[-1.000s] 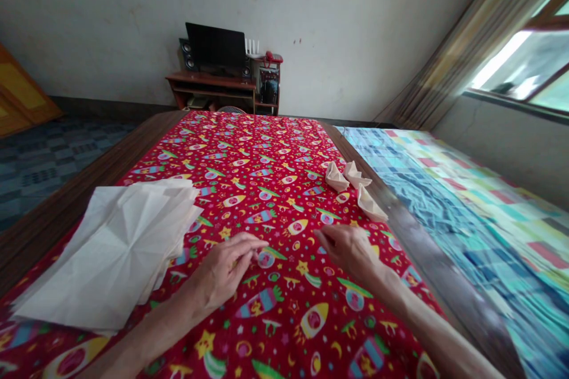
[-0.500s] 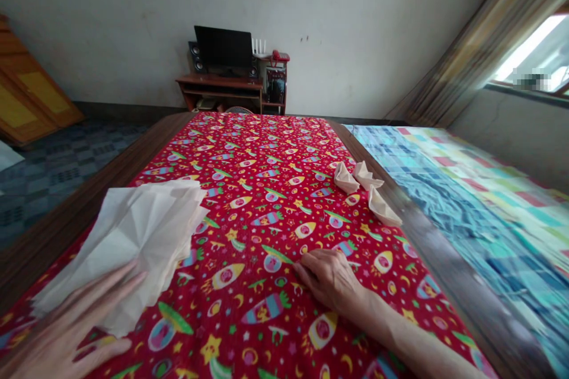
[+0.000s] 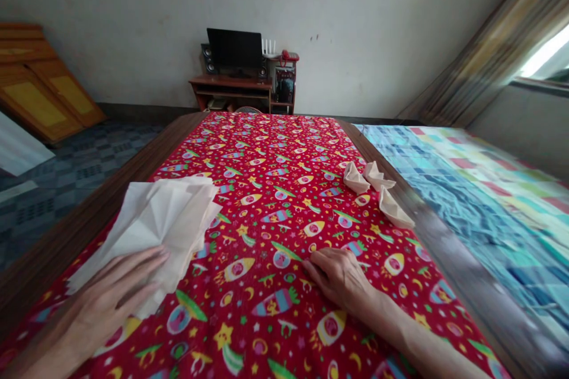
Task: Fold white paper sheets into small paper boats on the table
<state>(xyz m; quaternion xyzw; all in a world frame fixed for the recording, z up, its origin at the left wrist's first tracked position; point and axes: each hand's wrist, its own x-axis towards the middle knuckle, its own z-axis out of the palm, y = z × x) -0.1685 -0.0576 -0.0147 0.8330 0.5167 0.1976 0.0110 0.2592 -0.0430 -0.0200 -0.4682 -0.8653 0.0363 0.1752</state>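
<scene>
My left hand [image 3: 113,290] lies over the near edge of a stack of white paper sheets [image 3: 173,213]. Its fingers are stretched out and the palm faces down. Radiating crease lines run across the top sheet. On the red patterned cloth [image 3: 262,254], my right hand [image 3: 340,275] rests with its fingers curled in and nothing seen in them. Three folded paper boats stand beyond it near the right edge: a left one [image 3: 356,179], a far one [image 3: 377,176] and a near one [image 3: 393,208].
Dark wooden borders [image 3: 427,231] flank the cloth. To the right spreads a blue checked bedcover [image 3: 457,189]. A desk [image 3: 231,84] with a monitor [image 3: 235,50] stands by the far wall, and a wooden cabinet [image 3: 44,83] at the left.
The view has turned slightly left, so everything sits farther right. My left hand has slid farther onto the paper stack, its fingers closer together. My right hand stays at the same place on the cloth.
</scene>
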